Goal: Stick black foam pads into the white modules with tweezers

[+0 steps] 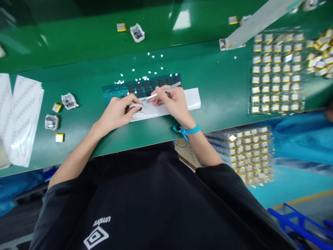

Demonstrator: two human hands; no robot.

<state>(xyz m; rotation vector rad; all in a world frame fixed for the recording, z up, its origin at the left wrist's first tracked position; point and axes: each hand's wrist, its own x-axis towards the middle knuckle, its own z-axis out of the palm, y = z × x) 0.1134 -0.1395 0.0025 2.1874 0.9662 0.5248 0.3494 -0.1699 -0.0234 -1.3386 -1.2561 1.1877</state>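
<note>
My left hand is closed round a small white-rimmed housing, mostly hidden by the fingers. Pinched in my right hand is a pair of metal tweezers, its tip pointing left, close to the housing. Both hands are over a white sheet that lies on the green table. Behind them lies a dark strip sheet with rows of black pieces. Small white bits are scattered on and beyond it. A blue band circles my right wrist.
Housings and yellow-edged batteries sit at the left, near white printed sheets. Another housing is at the back. A battery tray and a battery pile stand at the right, beside a slanted grey bar.
</note>
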